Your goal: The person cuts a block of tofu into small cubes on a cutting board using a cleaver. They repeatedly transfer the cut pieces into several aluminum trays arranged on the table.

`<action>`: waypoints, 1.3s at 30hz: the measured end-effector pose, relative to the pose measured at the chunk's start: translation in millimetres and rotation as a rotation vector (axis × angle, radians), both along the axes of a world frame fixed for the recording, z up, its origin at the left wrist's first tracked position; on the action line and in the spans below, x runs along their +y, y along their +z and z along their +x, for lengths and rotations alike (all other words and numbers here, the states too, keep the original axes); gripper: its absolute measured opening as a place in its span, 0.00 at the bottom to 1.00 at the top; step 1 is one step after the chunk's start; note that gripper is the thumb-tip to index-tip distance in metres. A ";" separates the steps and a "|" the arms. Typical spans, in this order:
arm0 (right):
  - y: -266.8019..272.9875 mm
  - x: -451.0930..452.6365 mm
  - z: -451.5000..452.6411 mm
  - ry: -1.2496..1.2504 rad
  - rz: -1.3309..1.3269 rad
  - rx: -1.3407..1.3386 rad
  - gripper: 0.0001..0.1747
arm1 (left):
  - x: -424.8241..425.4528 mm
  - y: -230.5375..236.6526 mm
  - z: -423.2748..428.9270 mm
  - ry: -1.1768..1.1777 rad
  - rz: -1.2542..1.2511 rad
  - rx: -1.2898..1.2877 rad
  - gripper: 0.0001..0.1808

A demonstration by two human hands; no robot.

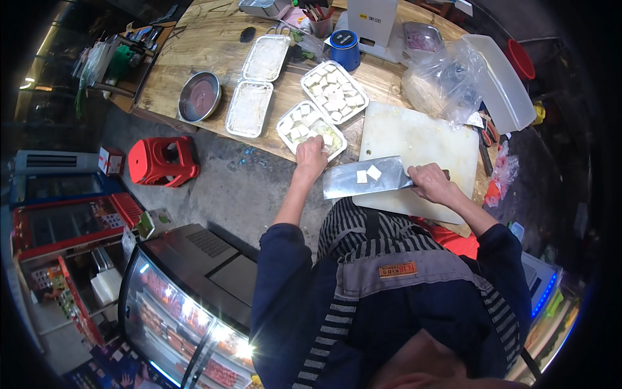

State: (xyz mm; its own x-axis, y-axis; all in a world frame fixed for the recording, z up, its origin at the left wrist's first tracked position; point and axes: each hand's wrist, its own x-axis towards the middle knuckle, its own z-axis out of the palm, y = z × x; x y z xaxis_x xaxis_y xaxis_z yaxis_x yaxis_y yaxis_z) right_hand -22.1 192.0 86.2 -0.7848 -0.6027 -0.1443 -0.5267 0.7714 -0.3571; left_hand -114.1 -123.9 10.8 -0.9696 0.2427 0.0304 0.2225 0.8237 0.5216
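My right hand grips the handle of a broad cleaver. The blade lies flat, partly over the near edge of a white cutting board, carrying two white blocks that look like tofu. My left hand reaches into the near corner of a foil tray, fingers bent down; whether they pinch a piece is hidden. Several white blocks sit in that tray over a pale green layer. Just behind stands a second foil tray, covered with such blocks.
Two foil trays with pale contents stand to the left, beside a metal bowl. Behind are a blue canister and a plastic bag. Scissors lie right of the board. A red stool stands on the floor.
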 end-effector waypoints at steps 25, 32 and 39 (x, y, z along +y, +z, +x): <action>-24.3 -78.8 -65.5 0.197 -0.019 0.142 0.08 | -31.9 41.6 54.0 0.125 0.264 -0.210 0.23; -24.3 -80.8 -69.5 0.237 0.002 0.196 0.06 | -34.0 25.2 42.5 0.133 0.254 -0.192 0.20; -16.8 -63.0 -57.0 0.232 0.022 0.149 0.05 | -36.8 7.0 30.3 0.163 0.201 -0.217 0.17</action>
State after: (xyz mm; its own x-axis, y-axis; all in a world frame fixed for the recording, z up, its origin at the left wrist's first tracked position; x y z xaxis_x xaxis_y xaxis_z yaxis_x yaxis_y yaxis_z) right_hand -79.1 129.0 69.5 -0.6397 -0.7668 -0.0527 -0.7356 0.6307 -0.2473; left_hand -83.7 -160.7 17.8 -0.9843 0.0944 -0.1494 -0.0373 0.7153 0.6978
